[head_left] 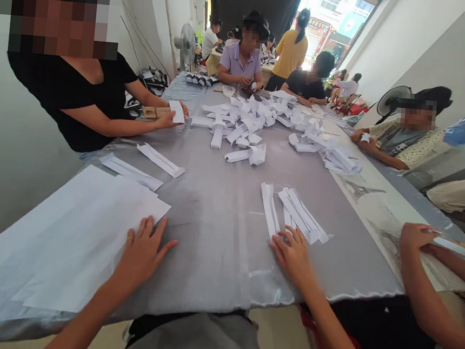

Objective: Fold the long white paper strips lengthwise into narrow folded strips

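My left hand (142,251) lies flat and open, fingers spread, on the near edge of a large stack of white paper sheets (64,241) at the left of the grey table (220,222). My right hand (293,253) is open too, its fingertips touching the near ends of several folded white paper strips (298,213) that lie fanned out on the cloth. Neither hand grips anything.
A heap of folded white paper pieces (261,125) covers the table's middle and far part. Loose folded strips (160,160) lie at the left. Several people sit or stand around the table; another person's hand (416,239) rests at the right edge. Fans (391,101) stand behind.
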Available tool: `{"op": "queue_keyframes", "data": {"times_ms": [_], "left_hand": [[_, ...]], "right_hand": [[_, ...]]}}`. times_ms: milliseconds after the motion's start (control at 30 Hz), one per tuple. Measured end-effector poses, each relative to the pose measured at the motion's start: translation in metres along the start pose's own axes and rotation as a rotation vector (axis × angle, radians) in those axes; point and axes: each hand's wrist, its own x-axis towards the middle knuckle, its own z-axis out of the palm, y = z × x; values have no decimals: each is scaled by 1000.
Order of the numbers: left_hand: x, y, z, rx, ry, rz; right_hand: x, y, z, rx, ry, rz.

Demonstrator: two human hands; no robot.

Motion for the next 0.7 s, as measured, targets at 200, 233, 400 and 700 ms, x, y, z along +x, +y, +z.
{"op": "queue_keyframes", "data": {"times_ms": [200, 233, 400, 700], "left_hand": [[-18, 38, 11, -135, -16, 74], [-20, 48, 11, -170, -32, 95], [-28, 92, 3, -317, -51, 211], [-29, 77, -17, 7, -76, -1]], "right_hand": [[9, -20, 0, 21, 200, 193], [12, -32, 1, 78, 238, 222], [31, -119, 11, 453, 228, 279], [36, -207, 18, 403, -65, 308]]}}
